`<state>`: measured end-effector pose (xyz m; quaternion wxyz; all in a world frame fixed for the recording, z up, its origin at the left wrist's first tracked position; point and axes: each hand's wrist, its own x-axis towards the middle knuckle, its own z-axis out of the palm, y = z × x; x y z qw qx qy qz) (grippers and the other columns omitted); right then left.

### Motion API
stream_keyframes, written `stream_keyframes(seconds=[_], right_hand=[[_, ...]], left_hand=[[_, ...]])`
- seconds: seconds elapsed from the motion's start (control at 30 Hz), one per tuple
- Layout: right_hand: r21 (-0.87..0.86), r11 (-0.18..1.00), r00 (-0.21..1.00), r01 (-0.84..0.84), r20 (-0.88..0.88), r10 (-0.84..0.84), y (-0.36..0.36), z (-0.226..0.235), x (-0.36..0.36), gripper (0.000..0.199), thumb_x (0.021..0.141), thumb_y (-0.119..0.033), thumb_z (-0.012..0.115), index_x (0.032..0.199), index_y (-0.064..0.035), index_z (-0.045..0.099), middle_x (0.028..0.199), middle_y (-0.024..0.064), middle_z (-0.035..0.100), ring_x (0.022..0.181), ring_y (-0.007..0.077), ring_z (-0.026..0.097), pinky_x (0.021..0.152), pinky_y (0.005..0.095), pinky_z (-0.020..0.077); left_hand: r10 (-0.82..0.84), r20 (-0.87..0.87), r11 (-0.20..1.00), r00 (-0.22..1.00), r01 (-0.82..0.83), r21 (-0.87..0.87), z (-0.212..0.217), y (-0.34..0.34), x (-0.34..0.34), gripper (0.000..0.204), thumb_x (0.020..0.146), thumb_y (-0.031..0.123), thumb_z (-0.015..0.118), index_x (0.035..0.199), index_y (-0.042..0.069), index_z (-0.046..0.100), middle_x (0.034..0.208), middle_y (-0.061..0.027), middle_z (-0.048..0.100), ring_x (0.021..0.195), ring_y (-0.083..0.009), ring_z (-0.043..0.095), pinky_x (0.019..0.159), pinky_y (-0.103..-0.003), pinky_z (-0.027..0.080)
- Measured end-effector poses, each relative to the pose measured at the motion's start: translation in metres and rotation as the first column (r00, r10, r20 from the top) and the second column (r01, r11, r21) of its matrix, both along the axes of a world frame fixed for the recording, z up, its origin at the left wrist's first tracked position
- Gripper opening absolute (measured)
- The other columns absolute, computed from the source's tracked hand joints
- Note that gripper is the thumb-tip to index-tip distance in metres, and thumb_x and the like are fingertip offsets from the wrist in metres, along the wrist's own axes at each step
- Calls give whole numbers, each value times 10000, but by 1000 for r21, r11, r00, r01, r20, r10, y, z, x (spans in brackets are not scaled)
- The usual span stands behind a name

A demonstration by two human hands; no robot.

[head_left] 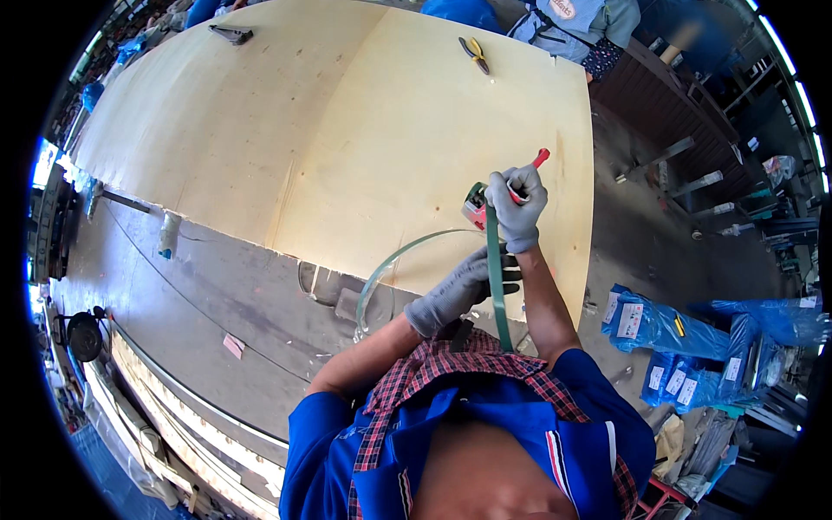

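Observation:
Both my hands wear grey gloves, above the near edge of a pale plywood sheet [416, 130]. My right hand [518, 206] is closed around a red-handled tool [542, 158]; its exact kind is mostly hidden by the fingers. Just left of that fist is a red and green part [474, 206]. A green strap [494, 277] hangs from there toward my body, and another stretch of it curves in a loop to the left. My left hand [472, 276] reaches across behind the hanging strap with its fingers stretched out. I cannot tell whether it touches the strap.
Yellow-handled pliers [475, 55] and a dark metal tool [230, 35] lie toward the sheet's far side. Beyond the far edge is another person [568, 30]. Blue-wrapped bundles [667, 329] are stacked at right. Long pale boards [186, 412] lie at lower left.

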<state>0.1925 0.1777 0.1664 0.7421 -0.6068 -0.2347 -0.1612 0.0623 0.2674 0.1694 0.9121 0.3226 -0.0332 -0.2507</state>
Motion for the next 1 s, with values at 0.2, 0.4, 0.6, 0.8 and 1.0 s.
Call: stream_keyframes(seconds=[0.2, 0.4, 0.6, 0.8, 1.0], right_hand=[[-10, 998, 996, -60, -74, 60, -12, -11, 8, 344, 780, 95, 623, 676, -77, 344, 549, -22, 445, 482, 28, 443, 434, 217, 381], [33, 984, 979, -173, -108, 176, -25, -18, 21, 333, 789, 128, 559, 685, -81, 322, 555, -7, 452, 446, 44, 415, 424, 228, 374], [368, 895, 951, -252, -75, 299, -68, 17, 39, 241, 882, 53, 415, 717, -93, 315, 469, 25, 381, 379, 89, 326, 399, 282, 362], [309, 885, 937, -348, 98, 334, -78, 36, 44, 267, 807, 142, 439, 730, -80, 313, 532, 49, 440, 406, 91, 368, 399, 281, 359], [96, 968, 972, -232, 50, 229, -67, 3, 51, 336, 738, 171, 555, 694, -75, 330, 586, 36, 513, 471, 65, 470, 440, 231, 405]], left_hand=[[-96, -390, 930, 916, -58, -364, 11, 41, 19, 600, 917, 530, 433, 1227, 22, 512, 1113, -121, 601, 978, -218, 595, 860, -336, 476], [165, -325, 966, 931, -218, -137, 1, 28, 36, 234, 854, 97, 632, 1085, 72, 600, 849, 13, 616, 727, -101, 576, 680, -236, 476], [456, 159, 398, 875, -361, 843, -56, 152, 52, 393, 827, 227, 667, 1142, 25, 546, 705, 19, 529, 601, -86, 500, 538, -225, 412], [-477, 490, -710, 730, -648, 274, -57, 103, 54, 796, 699, 141, 634, 1423, 96, 306, 1397, -194, 369, 1295, -358, 348, 1077, -461, 279], [-383, 775, -410, 502, -845, 345, -10, 8, 63, 653, 763, 188, 651, 1335, 5, 396, 1389, -218, 364, 1291, -390, 347, 1060, -480, 287]])
